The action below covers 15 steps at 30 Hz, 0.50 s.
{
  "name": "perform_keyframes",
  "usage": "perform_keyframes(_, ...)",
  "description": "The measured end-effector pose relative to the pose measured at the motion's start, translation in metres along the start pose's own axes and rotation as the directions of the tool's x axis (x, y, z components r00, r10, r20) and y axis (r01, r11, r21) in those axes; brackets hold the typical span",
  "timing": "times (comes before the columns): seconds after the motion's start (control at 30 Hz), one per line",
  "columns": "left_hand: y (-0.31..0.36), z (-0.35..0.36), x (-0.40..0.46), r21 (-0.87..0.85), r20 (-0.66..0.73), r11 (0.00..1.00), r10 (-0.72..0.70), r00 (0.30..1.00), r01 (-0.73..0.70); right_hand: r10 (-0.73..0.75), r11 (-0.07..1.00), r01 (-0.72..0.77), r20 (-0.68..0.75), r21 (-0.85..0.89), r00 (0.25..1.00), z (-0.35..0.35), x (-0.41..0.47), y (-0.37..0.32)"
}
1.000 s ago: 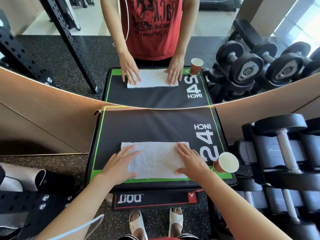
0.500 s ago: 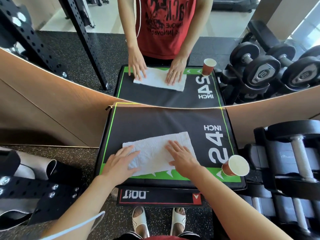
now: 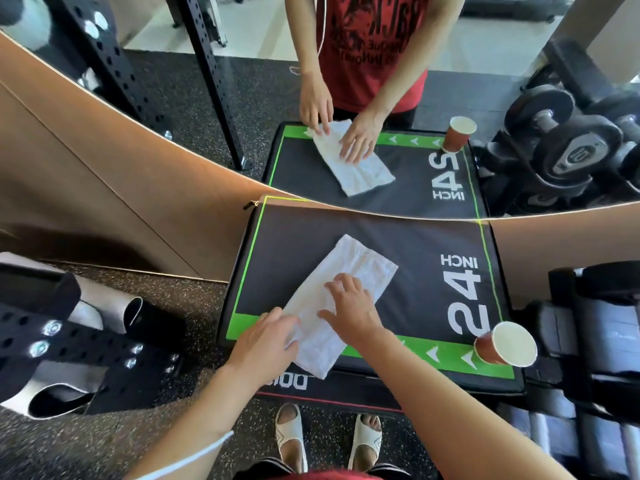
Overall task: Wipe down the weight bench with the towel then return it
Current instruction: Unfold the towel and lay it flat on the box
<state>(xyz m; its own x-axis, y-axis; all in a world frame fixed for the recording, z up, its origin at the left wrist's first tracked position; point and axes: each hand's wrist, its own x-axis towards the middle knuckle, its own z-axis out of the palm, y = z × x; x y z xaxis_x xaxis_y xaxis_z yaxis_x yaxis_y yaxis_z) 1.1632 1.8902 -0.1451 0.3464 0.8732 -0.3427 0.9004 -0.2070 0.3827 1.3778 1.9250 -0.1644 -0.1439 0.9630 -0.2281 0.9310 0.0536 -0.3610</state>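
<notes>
A white folded towel point(image 3: 349, 271) lies slanted on the black padded box top point(image 3: 408, 244) with green edging and "24 INCH" lettering. Its near end hangs over the front green strip. My left hand point(image 3: 266, 337) rests on the towel's near left corner, fingers pinching its edge. My right hand point(image 3: 349, 310) lies flat on the towel's middle, fingers spread, pressing it down.
A red paper cup point(image 3: 505, 344) stands on the box's near right corner. A mirror point(image 3: 381, 98) behind the box reflects me and the scene. Dumbbells on a rack point(image 3: 595, 341) stand to the right. A black perforated rack frame point(image 3: 69, 355) is at the left.
The towel has turned from lying straight across to slanting, far end to the right. Both hands moved closer together toward the box's front left. The view shifted left.
</notes>
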Motion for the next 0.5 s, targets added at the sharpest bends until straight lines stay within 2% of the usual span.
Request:
perform_keyframes(0.13, 0.002, -0.010, 0.021, 0.023, -0.054, 0.998, 0.055, 0.997, -0.054, -0.005, 0.999, 0.006, -0.011, 0.034, 1.000, 0.008, -0.008, 0.005)
perform_keyframes(0.27, 0.013, -0.022, 0.046, 0.066, -0.013, 0.986, 0.153, 0.988, -0.152, -0.058, 0.998, 0.058, 0.021, 0.004, 0.998, 0.005, -0.014, 0.022)
perform_keyframes(0.5, 0.045, -0.007, 0.072, 0.101, 0.022, 0.939, 0.327, 0.945, -0.328, -0.115, 0.993, 0.111, 0.089, 0.051, 0.989, 0.001, -0.051, 0.081)
